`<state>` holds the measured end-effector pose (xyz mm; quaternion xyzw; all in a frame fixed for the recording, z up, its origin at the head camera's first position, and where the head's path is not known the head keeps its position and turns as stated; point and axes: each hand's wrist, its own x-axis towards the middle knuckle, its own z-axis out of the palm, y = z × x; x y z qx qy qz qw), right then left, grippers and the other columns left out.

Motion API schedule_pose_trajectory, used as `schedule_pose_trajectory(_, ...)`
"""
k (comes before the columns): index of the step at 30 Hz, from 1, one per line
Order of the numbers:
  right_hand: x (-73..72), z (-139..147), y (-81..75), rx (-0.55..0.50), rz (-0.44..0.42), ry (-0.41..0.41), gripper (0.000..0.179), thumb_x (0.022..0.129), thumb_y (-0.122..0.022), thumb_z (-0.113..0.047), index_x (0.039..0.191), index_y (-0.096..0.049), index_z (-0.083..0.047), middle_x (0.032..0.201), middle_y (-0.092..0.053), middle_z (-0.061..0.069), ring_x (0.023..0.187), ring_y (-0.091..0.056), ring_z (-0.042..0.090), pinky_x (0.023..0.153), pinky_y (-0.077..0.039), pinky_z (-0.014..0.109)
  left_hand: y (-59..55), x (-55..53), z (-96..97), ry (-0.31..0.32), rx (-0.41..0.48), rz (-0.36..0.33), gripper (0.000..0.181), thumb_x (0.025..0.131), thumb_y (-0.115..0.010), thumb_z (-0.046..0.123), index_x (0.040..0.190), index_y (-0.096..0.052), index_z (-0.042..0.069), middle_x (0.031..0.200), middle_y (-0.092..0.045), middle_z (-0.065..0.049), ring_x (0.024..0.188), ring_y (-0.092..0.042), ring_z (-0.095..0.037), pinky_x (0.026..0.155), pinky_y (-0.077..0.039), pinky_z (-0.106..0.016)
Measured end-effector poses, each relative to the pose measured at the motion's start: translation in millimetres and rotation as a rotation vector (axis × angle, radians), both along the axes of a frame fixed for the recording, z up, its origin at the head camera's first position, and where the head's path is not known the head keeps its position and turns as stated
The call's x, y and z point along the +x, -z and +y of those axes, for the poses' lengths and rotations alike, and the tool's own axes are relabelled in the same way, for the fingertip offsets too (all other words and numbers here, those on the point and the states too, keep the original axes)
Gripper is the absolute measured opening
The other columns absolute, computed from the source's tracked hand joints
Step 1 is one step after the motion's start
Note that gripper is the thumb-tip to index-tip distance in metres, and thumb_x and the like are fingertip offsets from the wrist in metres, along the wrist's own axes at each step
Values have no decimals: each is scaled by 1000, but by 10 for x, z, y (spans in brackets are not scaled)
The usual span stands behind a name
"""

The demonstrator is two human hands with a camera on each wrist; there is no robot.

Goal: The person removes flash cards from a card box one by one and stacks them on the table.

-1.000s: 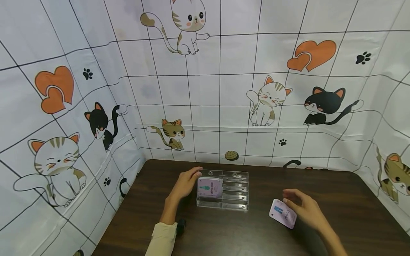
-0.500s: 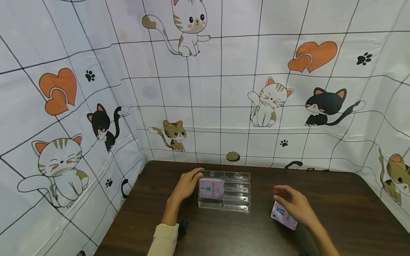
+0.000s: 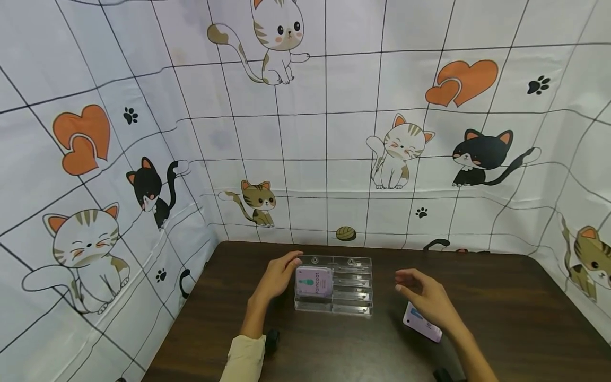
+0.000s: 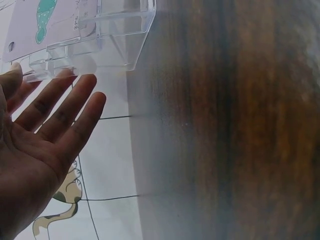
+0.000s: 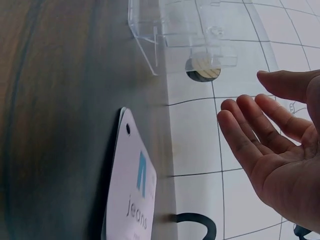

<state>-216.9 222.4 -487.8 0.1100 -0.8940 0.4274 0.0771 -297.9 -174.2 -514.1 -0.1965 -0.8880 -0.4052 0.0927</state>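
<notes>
While touching the left edge of the rack point(image 3: 352, 284) with mostly straight fingers of the left hand point(image 3: 279, 276), seemingly steadying it rather than lifting. Difficult to tell from these views how firmly pressed there. With the right hand point(image 3: 425, 297), holding nothing: hovering over the table point(image 3: 334, 345), with thumb parted from loosely bent fingers, well apart from the left hand. Note the jeans card point(image 5: 131, 180), lying on the table to the right of the rack, askew to it, partly hidden by the right hand in the head view and clear of the fingers in the right wrist view. Note also the raincoat card point(image 3: 314, 281), set in the rack's left column. Judging by that, probably at a step between cards, with one placed and one not yet picked up. For the next move, likely calling for lowering the right hand, pinching the jeans card by an edge and squaring it to the rack, while bracing the rack against sliding.
</notes>
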Motion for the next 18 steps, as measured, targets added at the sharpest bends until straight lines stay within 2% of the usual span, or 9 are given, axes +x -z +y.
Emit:
schedule_pose_trajectory(7, -44, -78, -50, -25, 13, -24, 34, 103, -75, -19, 134, -69, -6, 125, -77, 16, 109, -77, 27, 88, -59, 21, 6, 2, -26, -3, 8, -1, 38, 115, -52, 26, 147, -65, 10, 138, -73, -19, 126, -71, -37, 109, -54, -59)
schedule_pose_trajectory(14, -43, -139, -58, -46, -14, -35, 37, 104, -74, -19, 137, -67, -5, 129, -74, 19, 114, -76, 34, 92, -64, 38, 18, -6, -31, 5, 15, 1, 38, 115, -51, 23, 148, -63, 8, 131, -76, -18, 120, -73, -37, 105, -56, -58)
schedule_pose_trajectory(18, -38, -150, -68, -42, -20, -33, 37, 104, -73, -19, 138, -67, -6, 130, -74, 19, 114, -76, 33, 91, -64, 39, 32, -18, -20, 11, 21, 5, 38, 115, -51, 23, 148, -64, 8, 131, -76, -18, 119, -74, -36, 105, -56, -58)
